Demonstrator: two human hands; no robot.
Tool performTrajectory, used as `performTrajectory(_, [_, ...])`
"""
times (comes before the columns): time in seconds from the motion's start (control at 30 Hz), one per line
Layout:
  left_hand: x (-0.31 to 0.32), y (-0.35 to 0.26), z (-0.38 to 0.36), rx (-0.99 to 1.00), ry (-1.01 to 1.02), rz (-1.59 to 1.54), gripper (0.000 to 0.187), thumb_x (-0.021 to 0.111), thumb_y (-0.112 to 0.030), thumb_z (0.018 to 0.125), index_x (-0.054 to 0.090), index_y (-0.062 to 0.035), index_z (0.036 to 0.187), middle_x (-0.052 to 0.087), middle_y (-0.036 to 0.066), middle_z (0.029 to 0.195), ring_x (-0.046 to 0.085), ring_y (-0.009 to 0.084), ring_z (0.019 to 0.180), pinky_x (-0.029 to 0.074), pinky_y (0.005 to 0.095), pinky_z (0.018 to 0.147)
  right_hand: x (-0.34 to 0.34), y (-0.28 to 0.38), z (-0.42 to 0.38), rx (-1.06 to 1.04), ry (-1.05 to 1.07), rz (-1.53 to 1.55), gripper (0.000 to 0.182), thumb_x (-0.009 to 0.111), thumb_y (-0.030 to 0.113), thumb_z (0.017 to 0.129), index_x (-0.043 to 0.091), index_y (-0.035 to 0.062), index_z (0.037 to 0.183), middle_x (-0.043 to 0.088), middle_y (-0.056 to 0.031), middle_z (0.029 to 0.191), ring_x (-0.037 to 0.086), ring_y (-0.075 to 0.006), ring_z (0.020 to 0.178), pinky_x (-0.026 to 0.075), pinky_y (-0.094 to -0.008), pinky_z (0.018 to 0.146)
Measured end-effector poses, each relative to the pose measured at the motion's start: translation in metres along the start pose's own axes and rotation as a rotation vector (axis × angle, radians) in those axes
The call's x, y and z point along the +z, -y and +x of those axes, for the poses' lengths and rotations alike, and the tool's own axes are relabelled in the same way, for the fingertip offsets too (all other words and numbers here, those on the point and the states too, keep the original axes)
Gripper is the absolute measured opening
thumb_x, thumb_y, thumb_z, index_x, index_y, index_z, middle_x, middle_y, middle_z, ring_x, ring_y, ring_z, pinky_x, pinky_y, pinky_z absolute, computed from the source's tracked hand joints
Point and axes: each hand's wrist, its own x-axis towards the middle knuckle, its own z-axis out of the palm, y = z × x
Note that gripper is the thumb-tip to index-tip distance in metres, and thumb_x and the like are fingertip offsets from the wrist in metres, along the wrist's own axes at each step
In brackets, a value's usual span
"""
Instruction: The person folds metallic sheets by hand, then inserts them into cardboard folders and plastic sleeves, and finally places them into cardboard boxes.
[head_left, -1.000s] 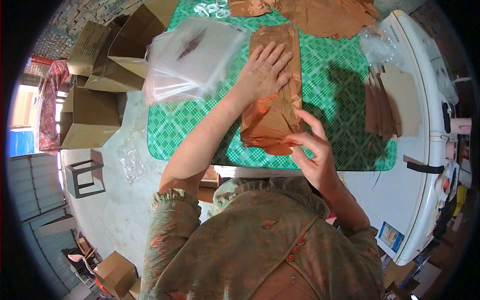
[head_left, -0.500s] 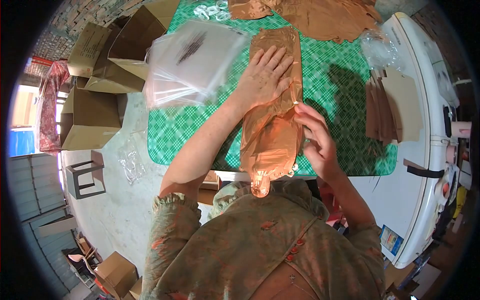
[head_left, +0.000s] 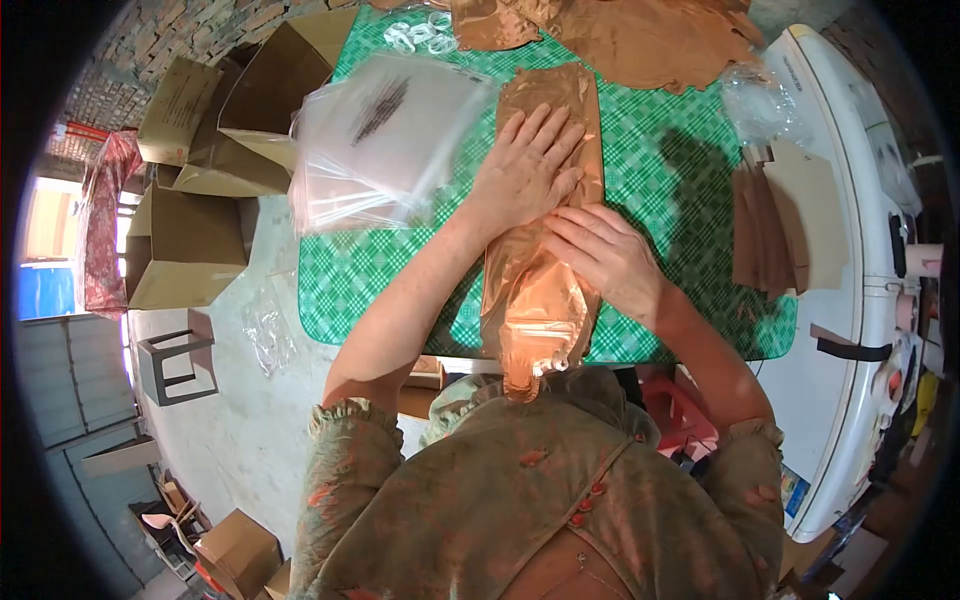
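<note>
A copper-coloured foil balloon [head_left: 540, 290], folded into a long strip, lies on the table with its narrow tab hanging over the near edge. My left hand [head_left: 525, 175] rests flat on the upper part of the strip, fingers spread. Lower down, my right hand [head_left: 610, 260] lies across the foil's right edge with its fingers stretched out, their tips close to my left thumb. Some of the foil is hidden beneath both hands.
Several clear plastic bags [head_left: 370, 150] are stacked on the green checked table [head_left: 650, 230]. More copper foil [head_left: 650, 40] lies at the far edge, near white rings [head_left: 420, 35]. Cardboard sheets [head_left: 790, 220] sit at right beside a white fridge [head_left: 850, 330]. Open cartons [head_left: 190, 240] stand left.
My right hand has moved from the foil's right edge inward and now lies flat over it. My left hand stays on the upper foil. The whole view has shifted slightly.
</note>
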Motion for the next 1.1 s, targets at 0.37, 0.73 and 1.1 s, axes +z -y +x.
performTrajectory(0.37, [-0.009,-0.018,-0.009,0.028,0.065,-0.007,0.062,0.046,-0.045,0.106,0.041,-0.0119,0.159,0.039,0.014,0.164,0.031,0.0352,0.154,0.022,0.0505,0.127,-0.002,0.016,-0.018,0.105,0.035,0.147,0.041,0.061,0.007,0.09,0.066,0.0023,0.131,0.065,-0.0135,0.139,0.058,-0.0289,0.134,0.047,-0.0441,0.113])
performTrajectory(0.73, [-0.022,-0.052,-0.033,0.04,0.037,-0.112,0.065,0.051,-0.044,0.105,0.038,-0.0118,0.16,0.034,0.015,0.166,0.027,0.0355,0.155,0.019,0.0509,0.127,-0.012,0.048,-0.044,0.175,0.043,0.254,0.043,0.067,0.007,0.086,0.067,0.0039,0.129,0.065,-0.0132,0.139,0.059,-0.0288,0.134,0.047,-0.0454,0.112])
performTrajectory(1.1, [-0.089,-0.025,-0.055,0.157,0.095,-0.443,0.031,0.068,-0.02,0.097,0.073,-0.0049,0.124,0.065,0.016,0.138,0.057,0.0366,0.134,0.047,0.0454,0.112,-0.014,0.048,-0.044,0.171,0.07,0.246,0.042,0.07,0.01,0.085,0.068,0.0043,0.127,0.066,-0.012,0.138,0.058,-0.0281,0.135,0.047,-0.0453,0.113])
